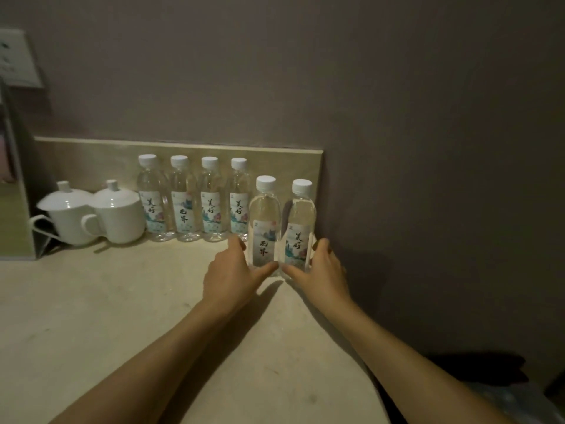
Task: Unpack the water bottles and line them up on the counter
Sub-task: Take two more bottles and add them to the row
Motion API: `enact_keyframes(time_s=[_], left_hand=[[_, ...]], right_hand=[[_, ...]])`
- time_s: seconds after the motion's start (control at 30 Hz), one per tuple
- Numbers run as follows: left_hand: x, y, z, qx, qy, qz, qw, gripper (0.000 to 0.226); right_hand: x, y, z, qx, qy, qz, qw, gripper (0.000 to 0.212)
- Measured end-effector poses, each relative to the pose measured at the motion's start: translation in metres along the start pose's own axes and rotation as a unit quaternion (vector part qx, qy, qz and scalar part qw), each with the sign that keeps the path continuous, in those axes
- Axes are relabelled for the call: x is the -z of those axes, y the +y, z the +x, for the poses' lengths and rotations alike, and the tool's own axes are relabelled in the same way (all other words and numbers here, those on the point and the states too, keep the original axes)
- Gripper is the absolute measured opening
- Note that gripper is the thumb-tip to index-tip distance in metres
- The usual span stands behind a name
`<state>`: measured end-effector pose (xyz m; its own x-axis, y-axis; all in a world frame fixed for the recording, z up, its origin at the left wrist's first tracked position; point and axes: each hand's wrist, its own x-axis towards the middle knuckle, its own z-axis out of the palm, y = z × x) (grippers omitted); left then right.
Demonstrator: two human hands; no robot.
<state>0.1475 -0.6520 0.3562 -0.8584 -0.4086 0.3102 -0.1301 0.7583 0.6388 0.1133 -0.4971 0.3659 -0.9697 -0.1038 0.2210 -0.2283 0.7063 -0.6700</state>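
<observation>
- clear plastic bottles, white caps, flowered labels: four stand in a row (pixel 192 198) against the backsplash (pixel 91 157).
- my left hand (pixel 227 275) grips the fifth bottle (pixel 264 221), my right hand (pixel 321 270) grips the sixth bottle (pixel 299 223), fingers curled round each.
- both stand forward of the row, near the wall.
- next, i judge: slide them back level.

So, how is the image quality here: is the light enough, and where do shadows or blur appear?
Head view: dim, grainy light; the hands cast a dark shadow on the counter below the two held bottles; bottle labels stay readable; the wall plate at top left is soft, and the counter edges bend from wide-angle distortion.
</observation>
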Motion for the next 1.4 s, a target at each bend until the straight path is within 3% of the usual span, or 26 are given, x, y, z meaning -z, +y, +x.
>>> enact_keyframes(time_s=[0.23,0.87,1.4], left_hand=[[-0.007,0.005,0.003,-0.010,-0.015,0.048,0.999,0.056],[-0.016,0.013,0.018,0.003,-0.026,-0.003,1.000,0.036],[-0.034,0.014,0.058,0.044,-0.013,-0.034,0.998,0.044]], right_hand=[[-0.003,-0.003,0.000,0.011,0.015,-0.004,1.000,0.051],[-0.011,-0.012,0.026,-0.021,0.021,0.016,0.999,0.055],[-0.023,-0.015,0.061,-0.029,0.019,0.022,0.999,0.056]])
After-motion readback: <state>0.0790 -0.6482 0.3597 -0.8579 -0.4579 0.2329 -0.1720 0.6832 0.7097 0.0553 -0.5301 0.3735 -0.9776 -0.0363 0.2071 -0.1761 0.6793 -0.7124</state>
